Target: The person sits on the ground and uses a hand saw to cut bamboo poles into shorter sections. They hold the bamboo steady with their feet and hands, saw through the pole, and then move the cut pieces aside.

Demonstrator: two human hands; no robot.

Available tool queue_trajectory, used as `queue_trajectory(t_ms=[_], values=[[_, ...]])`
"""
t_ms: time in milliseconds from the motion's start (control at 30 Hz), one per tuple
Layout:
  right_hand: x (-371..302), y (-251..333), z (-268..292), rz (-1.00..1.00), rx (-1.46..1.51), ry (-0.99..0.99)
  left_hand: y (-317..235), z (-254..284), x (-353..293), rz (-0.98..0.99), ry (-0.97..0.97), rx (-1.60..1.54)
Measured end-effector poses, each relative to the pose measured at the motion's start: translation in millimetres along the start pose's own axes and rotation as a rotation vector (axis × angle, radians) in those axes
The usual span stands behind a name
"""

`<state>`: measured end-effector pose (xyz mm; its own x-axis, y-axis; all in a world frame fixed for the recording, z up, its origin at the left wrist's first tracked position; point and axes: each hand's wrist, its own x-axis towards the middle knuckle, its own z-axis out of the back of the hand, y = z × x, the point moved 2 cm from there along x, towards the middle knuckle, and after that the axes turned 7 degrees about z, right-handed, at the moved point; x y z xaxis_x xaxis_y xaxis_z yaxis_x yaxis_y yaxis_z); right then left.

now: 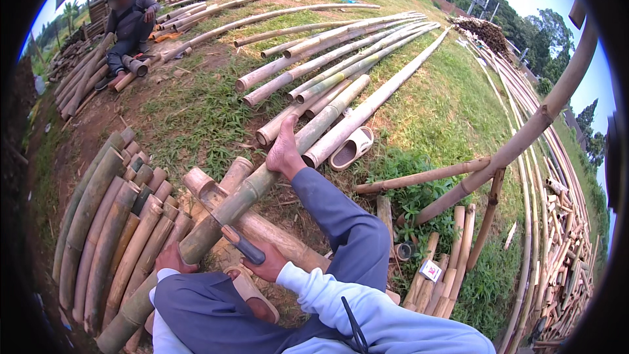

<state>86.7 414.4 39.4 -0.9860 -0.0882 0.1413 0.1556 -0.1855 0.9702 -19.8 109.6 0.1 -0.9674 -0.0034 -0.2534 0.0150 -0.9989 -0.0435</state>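
A long greenish bamboo pole (229, 208) runs diagonally in front of me. Low on the left, my left hand (173, 259) is closed around it. My right hand (267, 263) grips the dark handle of a handsaw (245, 246), whose thin blade lies against the pole's side; how deep it cuts, I cannot tell. Farther up, my bare foot (285, 147) presses on the pole. Beneath the pole, a thick bamboo log (278, 239) lies crosswise as a support. My other foot wears a beige clog (252, 295).
Cut bamboo lengths (98, 223) are stacked close on my left. Long poles (380, 101) lie on the grass ahead, beside a loose clog (352, 149). A slanting bamboo frame (504, 147) and a small white box (430, 270) are at right. Another person (131, 19) sits far left.
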Motion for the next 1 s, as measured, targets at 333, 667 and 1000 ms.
queue_trajectory(t_ms=[333,667,1000], values=[[0,0,3,-0.029,-0.025,0.039,-6,5,-1,0.008,0.022,0.0],[-1,-11,1,-0.008,-0.044,0.031,-2,-1,3,-0.008,0.02,0.004],[-1,-7,2,-0.056,-0.02,0.044,-4,2,0,-0.011,0.009,-0.021]])
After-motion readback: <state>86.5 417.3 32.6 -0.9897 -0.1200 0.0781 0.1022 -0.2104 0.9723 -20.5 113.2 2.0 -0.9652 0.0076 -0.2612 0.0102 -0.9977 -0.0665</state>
